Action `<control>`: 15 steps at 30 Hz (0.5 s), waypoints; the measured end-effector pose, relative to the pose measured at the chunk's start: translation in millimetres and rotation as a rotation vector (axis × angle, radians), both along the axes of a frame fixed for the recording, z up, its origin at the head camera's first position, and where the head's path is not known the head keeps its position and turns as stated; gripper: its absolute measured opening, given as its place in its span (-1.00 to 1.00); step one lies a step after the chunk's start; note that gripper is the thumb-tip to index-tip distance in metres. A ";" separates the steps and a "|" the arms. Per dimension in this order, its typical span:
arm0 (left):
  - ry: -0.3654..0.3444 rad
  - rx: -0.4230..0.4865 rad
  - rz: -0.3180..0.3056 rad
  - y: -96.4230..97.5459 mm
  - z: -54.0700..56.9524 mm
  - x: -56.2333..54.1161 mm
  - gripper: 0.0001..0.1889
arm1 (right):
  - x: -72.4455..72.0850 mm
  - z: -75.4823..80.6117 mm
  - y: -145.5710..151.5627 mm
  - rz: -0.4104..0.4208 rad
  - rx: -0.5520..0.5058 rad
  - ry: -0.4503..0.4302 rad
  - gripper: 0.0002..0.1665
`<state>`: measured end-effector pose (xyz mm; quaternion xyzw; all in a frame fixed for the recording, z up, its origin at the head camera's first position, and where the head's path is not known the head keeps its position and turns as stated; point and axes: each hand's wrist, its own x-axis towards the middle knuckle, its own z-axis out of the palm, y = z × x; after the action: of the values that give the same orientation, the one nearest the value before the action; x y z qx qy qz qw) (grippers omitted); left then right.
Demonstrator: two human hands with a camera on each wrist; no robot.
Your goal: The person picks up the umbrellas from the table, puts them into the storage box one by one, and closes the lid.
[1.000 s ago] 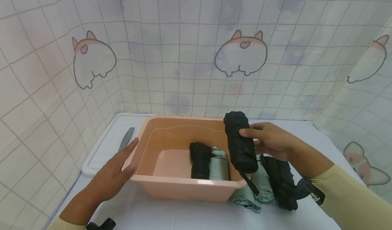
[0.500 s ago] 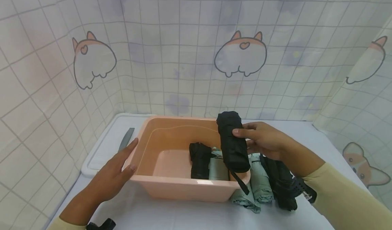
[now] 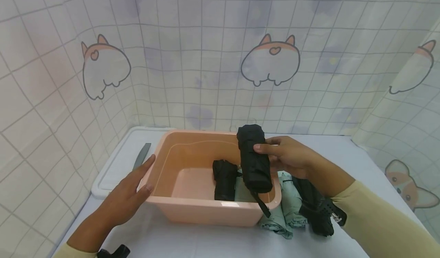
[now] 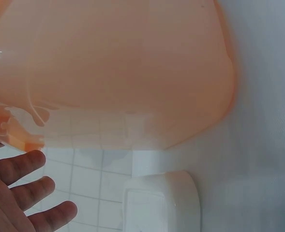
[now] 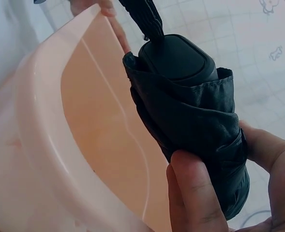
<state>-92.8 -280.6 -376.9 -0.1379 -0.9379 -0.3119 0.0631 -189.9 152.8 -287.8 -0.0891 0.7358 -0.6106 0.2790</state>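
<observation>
My right hand (image 3: 288, 155) grips a folded black umbrella (image 3: 254, 158) over the right side of a peach plastic basin (image 3: 206, 214). In the right wrist view, fingers and thumb pinch the umbrella (image 5: 195, 121) from both sides, its handle end and wrist strap at the top. My left hand (image 3: 127, 193) rests with straight fingers against the basin's left rim; in the left wrist view the fingers (image 4: 40, 191) spread beside the basin wall (image 4: 132, 72). Inside the basin stand another black folded umbrella (image 3: 225, 179) and a pale green one (image 3: 242, 189), partly hidden by the held umbrella.
Right of the basin lie pale green folded umbrellas (image 3: 292, 204) and a black one (image 3: 317, 216), partly behind my right wrist. A white cutting board (image 3: 120, 160) with a grey knife (image 3: 142, 155) lies at the left. Patterned curtain walls surround the white table (image 3: 192, 242).
My right hand has carried the black umbrella leftward, farther over the basin, so it now covers more of the pale green umbrella inside. The left hand has stayed at the rim.
</observation>
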 end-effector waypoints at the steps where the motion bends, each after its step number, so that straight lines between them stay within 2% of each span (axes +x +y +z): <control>1: -0.002 -0.002 0.001 0.0 0.1 0.0 -0.28 | -0.1 -0.2 -1.2 0.001 0.001 0.001 -0.04; 15: -0.014 -0.014 0.014 1.2 1.0 -0.8 -0.28 | -2.1 -4.2 -17.2 -0.007 -0.015 -0.028 0.08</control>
<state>-93.6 -279.4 -375.9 -0.1295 -0.9414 -0.3060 0.0578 -192.0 135.6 -291.9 -0.0801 0.7275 -0.6184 0.2862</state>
